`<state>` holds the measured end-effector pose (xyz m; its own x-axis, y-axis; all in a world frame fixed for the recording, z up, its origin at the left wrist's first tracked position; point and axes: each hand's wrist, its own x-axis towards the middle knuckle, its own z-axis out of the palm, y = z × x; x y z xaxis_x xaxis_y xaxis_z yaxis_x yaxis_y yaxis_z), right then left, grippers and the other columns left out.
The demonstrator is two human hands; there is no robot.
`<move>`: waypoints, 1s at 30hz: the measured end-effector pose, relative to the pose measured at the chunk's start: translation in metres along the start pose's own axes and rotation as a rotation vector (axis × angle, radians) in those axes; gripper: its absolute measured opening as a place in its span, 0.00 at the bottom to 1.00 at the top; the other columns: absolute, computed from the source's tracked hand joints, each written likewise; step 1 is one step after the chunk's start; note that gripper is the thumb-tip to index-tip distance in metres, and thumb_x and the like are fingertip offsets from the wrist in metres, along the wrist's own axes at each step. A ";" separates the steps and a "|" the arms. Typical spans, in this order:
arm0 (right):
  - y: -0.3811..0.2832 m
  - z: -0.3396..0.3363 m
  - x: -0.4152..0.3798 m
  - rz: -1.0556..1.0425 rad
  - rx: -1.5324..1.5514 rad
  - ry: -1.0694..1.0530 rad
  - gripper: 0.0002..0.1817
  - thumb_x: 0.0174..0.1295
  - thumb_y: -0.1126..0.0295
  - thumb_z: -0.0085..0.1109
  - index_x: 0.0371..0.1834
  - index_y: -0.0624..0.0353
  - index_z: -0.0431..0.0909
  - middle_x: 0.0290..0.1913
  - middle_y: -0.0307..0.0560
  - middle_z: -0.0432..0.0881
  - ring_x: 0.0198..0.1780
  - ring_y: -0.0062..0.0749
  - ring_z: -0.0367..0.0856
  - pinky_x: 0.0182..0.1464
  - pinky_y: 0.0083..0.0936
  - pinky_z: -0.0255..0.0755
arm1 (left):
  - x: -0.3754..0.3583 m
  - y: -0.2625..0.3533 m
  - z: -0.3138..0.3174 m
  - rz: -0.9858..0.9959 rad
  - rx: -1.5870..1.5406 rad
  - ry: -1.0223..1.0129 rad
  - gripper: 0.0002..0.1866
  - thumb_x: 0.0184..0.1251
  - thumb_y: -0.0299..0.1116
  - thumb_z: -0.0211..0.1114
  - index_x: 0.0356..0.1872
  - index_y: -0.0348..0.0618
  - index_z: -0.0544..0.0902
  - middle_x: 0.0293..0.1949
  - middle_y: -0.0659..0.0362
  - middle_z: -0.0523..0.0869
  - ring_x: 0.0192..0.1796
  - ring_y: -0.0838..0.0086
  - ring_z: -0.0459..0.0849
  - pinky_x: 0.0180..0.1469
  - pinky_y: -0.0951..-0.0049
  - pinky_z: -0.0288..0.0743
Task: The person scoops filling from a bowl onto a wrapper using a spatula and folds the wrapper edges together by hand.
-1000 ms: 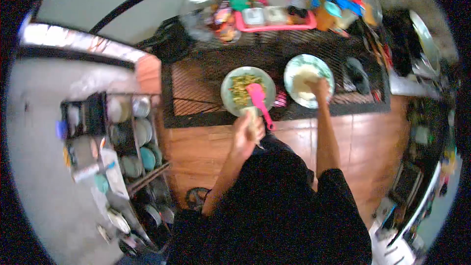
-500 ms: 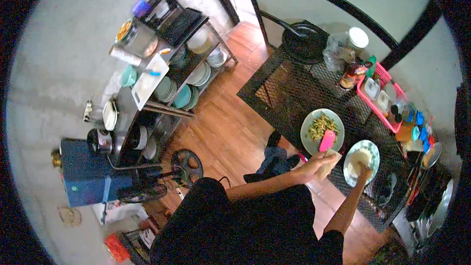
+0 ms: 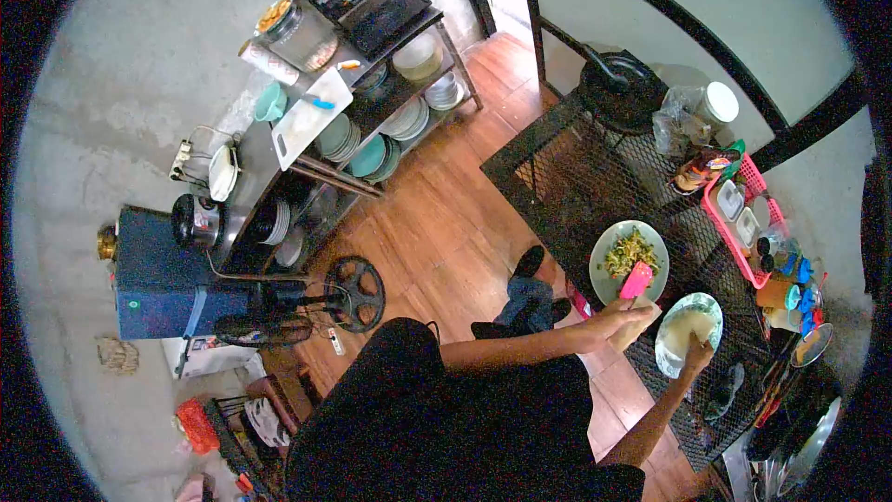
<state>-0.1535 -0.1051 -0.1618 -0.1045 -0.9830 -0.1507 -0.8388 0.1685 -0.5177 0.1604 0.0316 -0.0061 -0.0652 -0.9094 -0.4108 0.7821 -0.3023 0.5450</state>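
My left hand (image 3: 615,323) is closed round a pale, flat piece (image 3: 636,325) and a pink spatula (image 3: 637,280). The spatula's head lies over the rim of a pale plate (image 3: 603,251) with chopped greenish-yellow food (image 3: 632,253) on it. Just to the right, my right hand (image 3: 698,354) has its fingertips in a whitish mixture (image 3: 686,328) in a patterned oval bowl (image 3: 714,311). Its fingers are bent together, and what they hold, if anything, is hidden. Both dishes stand on a black mesh table (image 3: 576,156).
A black pan (image 3: 624,98), a white-lidded jar (image 3: 720,102) and a pink basket (image 3: 734,246) of containers stand along the table's far side. Utensils (image 3: 771,390) lie at the right. On the left are a shelf with plates (image 3: 375,158) and a fan (image 3: 355,294).
The camera view has shifted, so the whole scene sits differently in the frame. Both hands stay at the same dishes, my left with the spatula and my right in the bowl.
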 end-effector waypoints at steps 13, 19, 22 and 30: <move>-0.068 -0.086 -0.019 0.003 0.153 0.027 0.21 0.45 0.54 0.70 0.30 0.63 0.80 0.24 0.54 0.81 0.26 0.42 0.80 0.30 0.36 0.71 | -0.020 0.041 -0.003 -0.235 -0.037 0.000 0.14 0.68 0.46 0.55 0.41 0.48 0.70 0.27 0.64 0.72 0.26 0.78 0.70 0.25 0.79 0.63; -0.027 -0.081 -0.017 0.128 0.091 -0.042 0.20 0.46 0.59 0.69 0.37 0.63 0.83 0.24 0.48 0.84 0.26 0.25 0.81 0.30 0.28 0.72 | -0.018 0.039 0.001 -0.226 -0.029 -0.072 0.13 0.69 0.46 0.54 0.40 0.49 0.70 0.27 0.65 0.71 0.25 0.79 0.69 0.25 0.79 0.61; -0.020 -0.079 -0.021 0.037 -0.062 0.033 0.19 0.46 0.60 0.69 0.36 0.64 0.82 0.24 0.48 0.83 0.25 0.26 0.80 0.30 0.28 0.72 | -0.020 0.041 0.002 -0.211 -0.038 -0.078 0.12 0.69 0.46 0.54 0.40 0.49 0.70 0.26 0.65 0.71 0.25 0.79 0.69 0.24 0.79 0.61; 0.000 -0.062 -0.020 0.117 0.340 -0.199 0.22 0.43 0.57 0.71 0.31 0.67 0.81 0.24 0.53 0.82 0.23 0.31 0.78 0.29 0.29 0.72 | -0.017 0.037 -0.005 -0.234 -0.065 -0.071 0.11 0.69 0.46 0.54 0.38 0.52 0.71 0.26 0.66 0.71 0.25 0.80 0.69 0.25 0.79 0.60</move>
<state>-0.1846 -0.0896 -0.1066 -0.0553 -0.9281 -0.3682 -0.5994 0.3258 -0.7311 0.1942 0.0375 0.0174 -0.2910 -0.8354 -0.4663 0.7784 -0.4901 0.3923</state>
